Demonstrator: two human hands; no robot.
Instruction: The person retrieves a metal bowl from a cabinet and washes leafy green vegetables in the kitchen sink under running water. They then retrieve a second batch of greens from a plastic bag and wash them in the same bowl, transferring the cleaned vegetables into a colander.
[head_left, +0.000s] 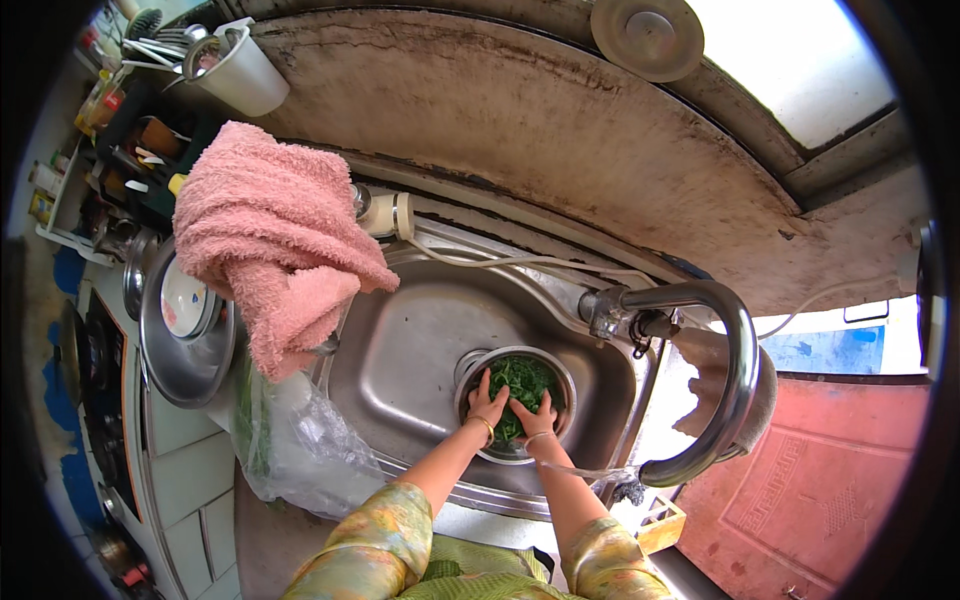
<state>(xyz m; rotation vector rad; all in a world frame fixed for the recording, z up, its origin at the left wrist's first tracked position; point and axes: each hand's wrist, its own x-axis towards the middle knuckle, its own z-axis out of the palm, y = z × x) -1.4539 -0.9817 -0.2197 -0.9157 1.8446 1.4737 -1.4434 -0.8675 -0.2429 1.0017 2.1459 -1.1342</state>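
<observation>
A round metal bowl (568, 375) stands in the stainless steel sink (420, 330), towards its right side. Leafy greens (520, 379) lie inside it. Both hands reach into the bowl: my left hand (488, 405) presses on the greens from the left, with a gold bangle at the wrist, and my right hand (537, 421) touches them from the right, also with a bangle. The fingers of both are spread and partly sunk in the leaves, so a firm grasp cannot be made out. Water runs from the curved faucet (739, 390) and meets the right forearm near the wrist.
A pink towel (277, 240) rises beside the sink's left end, above a clear plastic bag (307, 442) holding greens. Further left are a metal basin (161, 352) with dishes and a gas stove (105, 397). A utensil container (247, 79) stands at upper left.
</observation>
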